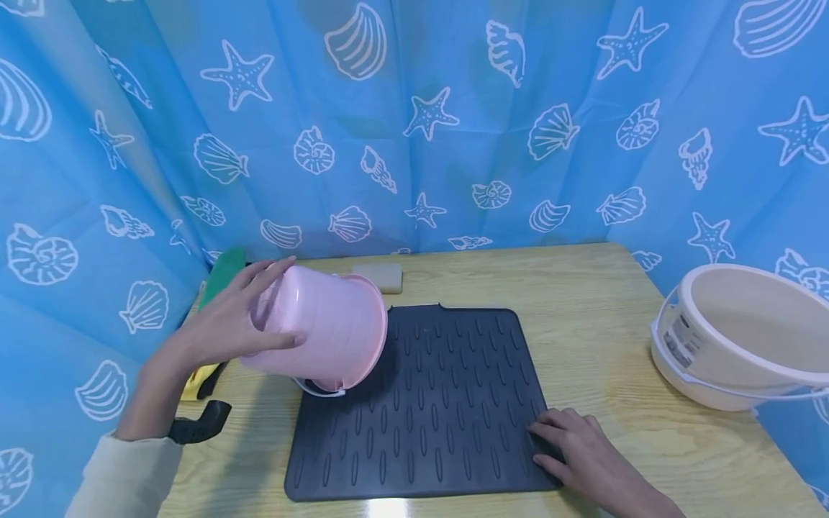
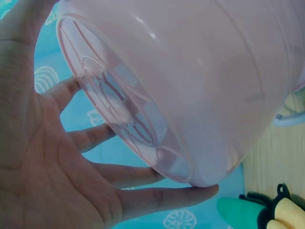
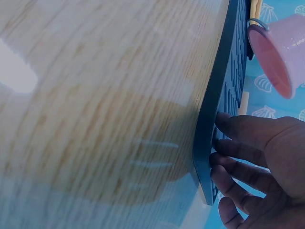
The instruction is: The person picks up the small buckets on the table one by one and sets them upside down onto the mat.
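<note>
The left hand, fingers spread, gripped the tipped pink bucket around its base; the right hand, fingers slightly apart, touched the dark mat

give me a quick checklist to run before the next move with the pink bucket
1. Left hand gripping the pink bucket by its base end: ok.
2. Pink bucket upright: not ok, tipped on its side.
3. Right hand touching the dark mat: ok, near its right edge.
4. Cream bucket upright: ok.
5. Pink bucket empty: cannot tell, its inside is mostly hidden.
</note>
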Available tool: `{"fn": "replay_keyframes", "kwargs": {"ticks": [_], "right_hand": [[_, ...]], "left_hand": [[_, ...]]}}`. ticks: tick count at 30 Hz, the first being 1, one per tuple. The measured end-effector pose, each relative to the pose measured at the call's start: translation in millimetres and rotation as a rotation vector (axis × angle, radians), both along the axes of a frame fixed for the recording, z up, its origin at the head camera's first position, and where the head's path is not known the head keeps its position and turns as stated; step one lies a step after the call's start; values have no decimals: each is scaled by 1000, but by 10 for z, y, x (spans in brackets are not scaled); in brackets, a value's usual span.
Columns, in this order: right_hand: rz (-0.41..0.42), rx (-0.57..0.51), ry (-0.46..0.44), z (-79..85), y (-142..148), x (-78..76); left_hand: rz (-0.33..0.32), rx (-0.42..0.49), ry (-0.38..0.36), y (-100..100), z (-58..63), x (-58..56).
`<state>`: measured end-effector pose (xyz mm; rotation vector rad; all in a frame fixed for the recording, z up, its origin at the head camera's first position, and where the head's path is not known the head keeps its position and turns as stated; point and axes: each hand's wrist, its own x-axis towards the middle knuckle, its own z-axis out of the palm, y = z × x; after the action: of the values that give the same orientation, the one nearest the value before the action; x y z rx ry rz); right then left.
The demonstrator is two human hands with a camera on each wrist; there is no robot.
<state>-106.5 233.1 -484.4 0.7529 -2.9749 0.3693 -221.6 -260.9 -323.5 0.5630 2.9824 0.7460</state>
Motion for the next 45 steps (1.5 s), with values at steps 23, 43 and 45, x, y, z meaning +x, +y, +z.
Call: {"fn": "replay_keyframes", "kwargs": {"ticks": [23, 43, 45], "right_hand": [[-10, 5, -30, 48, -13, -3], [4, -15, 8, 42, 20, 7], [8, -16, 11, 35, 19, 7]], "left_hand": [[-18, -191, -70, 592, 108, -155], [-10, -338, -130, 963, 121, -291], [-8, -355, -128, 993, 118, -302]]}}
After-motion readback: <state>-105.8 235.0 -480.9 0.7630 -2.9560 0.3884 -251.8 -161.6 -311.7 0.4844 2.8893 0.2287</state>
